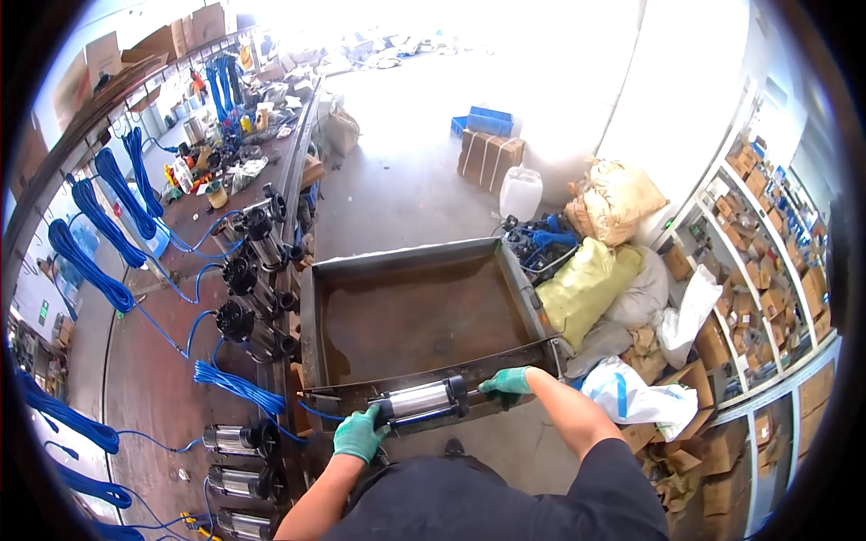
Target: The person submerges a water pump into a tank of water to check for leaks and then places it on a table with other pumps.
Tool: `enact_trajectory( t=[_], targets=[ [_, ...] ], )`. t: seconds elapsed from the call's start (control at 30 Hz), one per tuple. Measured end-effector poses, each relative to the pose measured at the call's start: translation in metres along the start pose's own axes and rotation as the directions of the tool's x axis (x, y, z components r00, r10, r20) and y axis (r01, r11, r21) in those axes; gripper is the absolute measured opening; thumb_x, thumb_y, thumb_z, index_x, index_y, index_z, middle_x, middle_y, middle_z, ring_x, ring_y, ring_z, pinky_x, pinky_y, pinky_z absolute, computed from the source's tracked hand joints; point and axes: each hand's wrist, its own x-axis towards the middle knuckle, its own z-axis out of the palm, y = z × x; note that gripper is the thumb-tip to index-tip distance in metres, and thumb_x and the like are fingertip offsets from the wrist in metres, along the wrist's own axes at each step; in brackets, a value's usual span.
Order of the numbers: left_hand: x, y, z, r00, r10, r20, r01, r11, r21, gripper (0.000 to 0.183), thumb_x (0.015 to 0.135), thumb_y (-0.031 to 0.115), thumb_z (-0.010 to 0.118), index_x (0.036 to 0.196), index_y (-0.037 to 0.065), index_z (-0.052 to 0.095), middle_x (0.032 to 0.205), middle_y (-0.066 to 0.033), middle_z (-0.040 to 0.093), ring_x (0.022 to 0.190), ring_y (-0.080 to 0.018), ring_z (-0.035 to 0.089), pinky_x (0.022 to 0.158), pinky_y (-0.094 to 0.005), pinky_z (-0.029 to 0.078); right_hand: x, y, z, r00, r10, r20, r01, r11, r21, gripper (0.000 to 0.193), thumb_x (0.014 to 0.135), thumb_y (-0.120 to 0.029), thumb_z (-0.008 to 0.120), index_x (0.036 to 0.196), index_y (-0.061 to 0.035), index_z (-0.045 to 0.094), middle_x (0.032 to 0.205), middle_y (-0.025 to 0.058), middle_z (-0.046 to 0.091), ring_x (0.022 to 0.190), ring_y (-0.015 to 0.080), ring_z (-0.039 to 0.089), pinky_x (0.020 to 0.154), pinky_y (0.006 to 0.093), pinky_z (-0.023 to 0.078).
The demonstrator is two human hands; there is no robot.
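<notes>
A steel pump (419,400) with black ends lies across the front ledge of a metal water tank (311,329). My left hand (359,435), in a green glove, grips the pump's left end. My right hand (508,382), gloved in green too, is closed just beyond its right end. A thin dark piece seems to stick out from those fingers toward the pump, too small to make out. Brownish water (419,311) fills the tank. From the pump's left end a blue cable (320,413) runs to a coiled bundle (239,388) on the workbench.
On the workbench (153,361) at left stand several upright pumps (248,279), with others lying nearer (236,439). Blue cable coils (90,261) hang from a rail. Sacks (591,288), a white jug (520,192) and shelves of boxes (758,270) are at right.
</notes>
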Motion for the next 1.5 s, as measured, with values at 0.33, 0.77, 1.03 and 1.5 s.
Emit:
enact_trajectory(
  t=[0.33,0.77,1.03,1.5],
  targets=[
    [-0.002,0.009,0.001,0.999,-0.034,-0.037,0.035,0.999,0.020,0.052,0.087,0.040,0.075,0.130,0.013,0.063,0.108,-0.0203,0.067,0.102,-0.0372,0.067,0.088,-0.0463,0.055,0.033,0.038,0.027,0.790,-0.530,-0.308,0.394,0.825,-0.406,0.039,0.093,-0.036,0.071,0.120,-0.0089,0.062,0.089,0.0136,0.067,0.078,0.0248,0.070,0.063,0.0430,0.057],
    [0.003,0.014,-0.001,0.998,-0.055,0.015,0.055,0.998,0.007,0.054,0.087,0.040,0.074,0.133,0.014,0.063,0.111,-0.0211,0.066,0.103,-0.0375,0.067,0.088,-0.0460,0.056,0.030,0.032,0.016,0.930,-0.361,-0.066,0.331,0.747,0.576,0.048,0.099,-0.024,0.066,0.144,-0.0098,0.055,0.116,0.0051,0.069,0.090,0.0172,0.065,0.082,0.0358,0.057],
    [0.001,0.008,0.002,0.997,-0.076,-0.007,0.076,0.997,-0.004,0.053,0.088,0.040,0.074,0.132,0.015,0.063,0.111,-0.0211,0.066,0.102,-0.0380,0.068,0.087,-0.0457,0.056,0.012,0.020,0.009,0.884,-0.468,0.015,0.466,0.882,0.066,0.073,0.097,-0.020,0.066,0.160,-0.0141,0.030,0.119,0.0078,0.064,0.111,0.0180,0.060,0.088,0.0333,0.055],
    [-0.005,0.014,-0.002,0.996,-0.088,-0.018,0.088,0.996,0.000,0.053,0.089,0.040,0.073,0.134,0.015,0.061,0.114,-0.0211,0.065,0.103,-0.0384,0.068,0.087,-0.0458,0.056,0.023,0.015,0.026,0.838,-0.471,-0.274,0.106,0.634,-0.766,0.043,0.085,-0.045,0.071,0.108,-0.0093,0.075,0.110,0.0178,0.074,0.100,0.0344,0.071,0.085,0.0441,0.057]
  ],
)
